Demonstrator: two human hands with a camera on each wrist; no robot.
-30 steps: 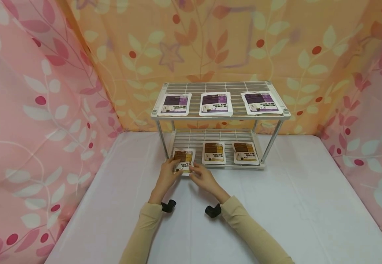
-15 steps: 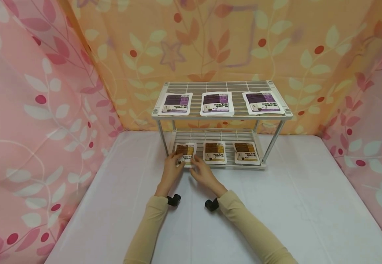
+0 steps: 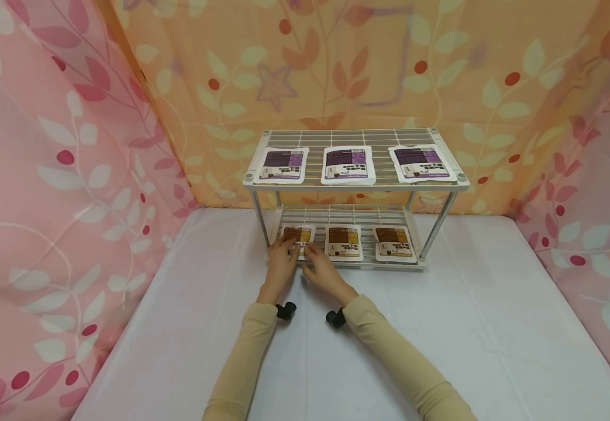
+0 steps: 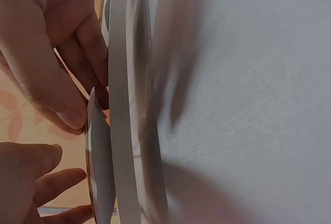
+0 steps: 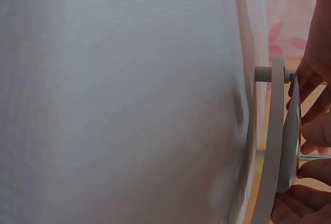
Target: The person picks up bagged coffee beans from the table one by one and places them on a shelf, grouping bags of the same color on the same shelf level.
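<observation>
A white pouch with a brown-and-gold label [image 3: 303, 235] lies at the left end of the rack's lower shelf [image 3: 368, 266]. My left hand [image 3: 281, 260] rests at its left side, fingers over the label's edge and thumb near the front. My right hand [image 3: 326, 273] touches its right side with the fingertips. In the left wrist view, the pouch's edge [image 4: 101, 157] stands between the left hand [image 4: 46, 43] and the right hand [image 4: 26, 177]. From the right wrist, the pouch [image 5: 292, 141] appears edge-on against the shelf rim; the fingers partly hide it.
Two more brown-labelled pouches, one in the middle [image 3: 344, 242] and one at the right [image 3: 395, 244], share the lower shelf. Three purple-labelled pouches lie on the upper shelf [image 3: 315, 188]. Metal posts [image 3: 438, 225] join the shelves. A white cloth [image 3: 473, 327] covers the table.
The left pouch has moved back from the shelf's front edge onto the lower shelf, both hands moving with it. Lately the left hand has shifted forward and slightly right over the pouch's side.
</observation>
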